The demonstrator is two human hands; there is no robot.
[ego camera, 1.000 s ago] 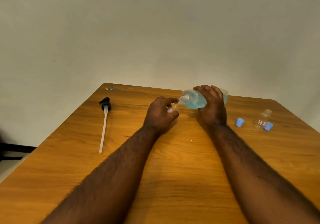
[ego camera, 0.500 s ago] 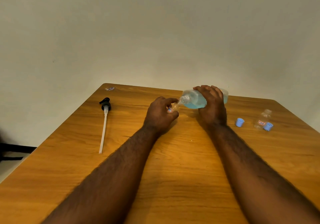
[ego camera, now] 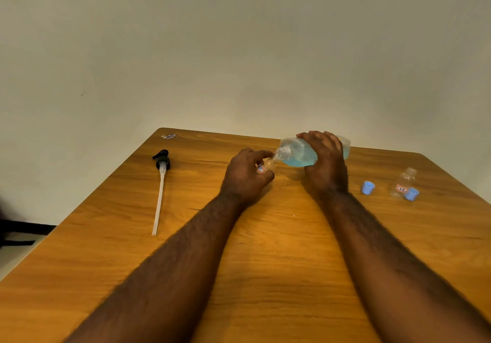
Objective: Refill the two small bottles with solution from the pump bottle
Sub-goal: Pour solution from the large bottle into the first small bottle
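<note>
Pouring time: right hand [ego camera: 325, 167] grips the tipped pump bottle [ego camera: 297, 155], left hand [ego camera: 245, 178] holds a small bottle [ego camera: 265, 167]; next, tip slowly, mouths together.

Right small bottle [ego camera: 403, 182] label [ego camera: 401, 189], apparently "78"

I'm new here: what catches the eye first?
Mid-table, the right hand tips the big bottle of blue solution sideways, its neck meeting the small bottle gripped by the left hand. The removed pump lies at left; a second small bottle and two blue caps stand at right.
</note>
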